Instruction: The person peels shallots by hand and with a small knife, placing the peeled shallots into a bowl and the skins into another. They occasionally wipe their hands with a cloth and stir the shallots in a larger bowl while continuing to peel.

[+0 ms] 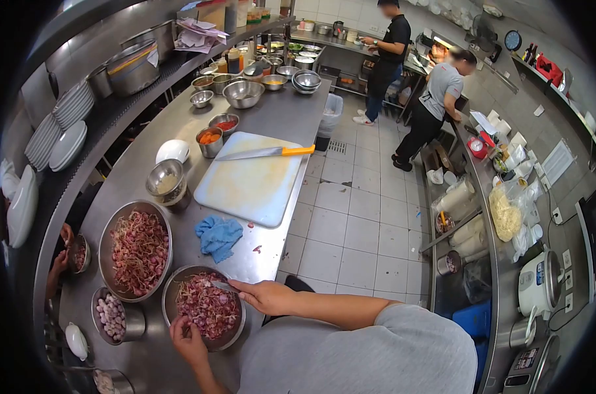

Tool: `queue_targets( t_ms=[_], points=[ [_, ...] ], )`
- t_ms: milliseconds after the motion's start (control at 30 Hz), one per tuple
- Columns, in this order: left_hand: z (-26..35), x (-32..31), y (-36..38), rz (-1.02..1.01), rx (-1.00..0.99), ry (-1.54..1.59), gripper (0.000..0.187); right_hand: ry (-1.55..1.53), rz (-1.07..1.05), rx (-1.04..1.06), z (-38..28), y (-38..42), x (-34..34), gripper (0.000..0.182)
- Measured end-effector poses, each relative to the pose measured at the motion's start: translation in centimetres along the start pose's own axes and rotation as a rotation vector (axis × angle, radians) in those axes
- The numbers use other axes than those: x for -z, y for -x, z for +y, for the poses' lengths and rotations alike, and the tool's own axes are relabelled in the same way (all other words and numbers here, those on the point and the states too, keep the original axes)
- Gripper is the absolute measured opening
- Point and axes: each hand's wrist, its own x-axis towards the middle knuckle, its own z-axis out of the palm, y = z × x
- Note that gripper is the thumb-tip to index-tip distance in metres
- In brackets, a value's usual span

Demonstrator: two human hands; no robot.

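My right hand (266,297) is closed around a small knife (224,286), its blade reaching over a steel bowl (237,335) of reddish-purple shallots and peelings (209,305). At the near left rim of that bowl is my left hand (189,340), fingers curled together; what they pinch is too small to make out. A larger steel bowl (168,262) just beyond is heaped with shallots with stringy roots (139,253). Left of my hands, a steel pot (135,324) holds peeled shallots (111,316). A crumpled blue cloth (218,237) lies on the steel table (262,253).
A white cutting board (245,187) carries a yellow-handled knife (298,150). Beyond stand several steel bowls (243,94). Another person's hands (61,255) are beside a small bowl (81,254) at left. Two co-workers (440,92) stand at far counters across the tiled floor (350,217).
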Motion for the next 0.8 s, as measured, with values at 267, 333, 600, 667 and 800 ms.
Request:
queue_targets(
  t_ms=[267,333,600,667,800],
  points=[
    [1.2,-0.9,0.6,-0.127,0.127,0.0,0.027,0.096,-0.06,-0.066,-0.1,0.6,-2.0,0.049],
    [1.5,-1.2,0.5,-0.109,0.173,0.068,0.027,0.014,0.091,-0.001,0.4,1.0,-1.9,0.047],
    [-0.5,-2.7,-0.6,-0.13,0.078,0.038,0.025,0.044,0.156,0.012,3.2,0.5,-1.5,0.046],
    [3.3,-2.9,-0.4,-0.143,0.061,-0.029,0.023,0.01,0.156,0.021,2.8,0.6,-1.1,0.045],
    [0.6,-3.5,-0.4,-0.198,0.06,-0.104,0.023,-0.028,0.112,0.006,2.2,0.4,0.5,0.046]
  ],
)
